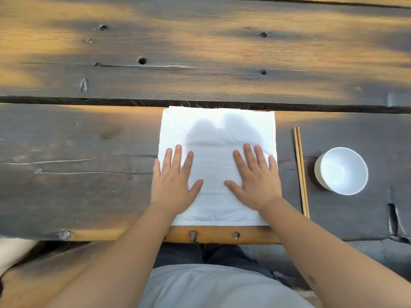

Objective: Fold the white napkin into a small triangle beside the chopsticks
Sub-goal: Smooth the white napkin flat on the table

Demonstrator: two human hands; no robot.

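White napkin [219, 130] spread flat as a square on dark weathered wood table [77, 174], near edge close to the table's front rim, far edge by the gap between planks. Left hand [172, 183] palm-down on its left part, fingers [176, 158] straight and spread, gripping nothing, little finger over the cloth's left border. Right hand [255, 181] likewise flat on the right part, fingers splayed, nothing grasped. Chopsticks [301, 172] just right of napkin, paired, parallel to its side, not touching. White bowl [341, 171] right of those, upright.
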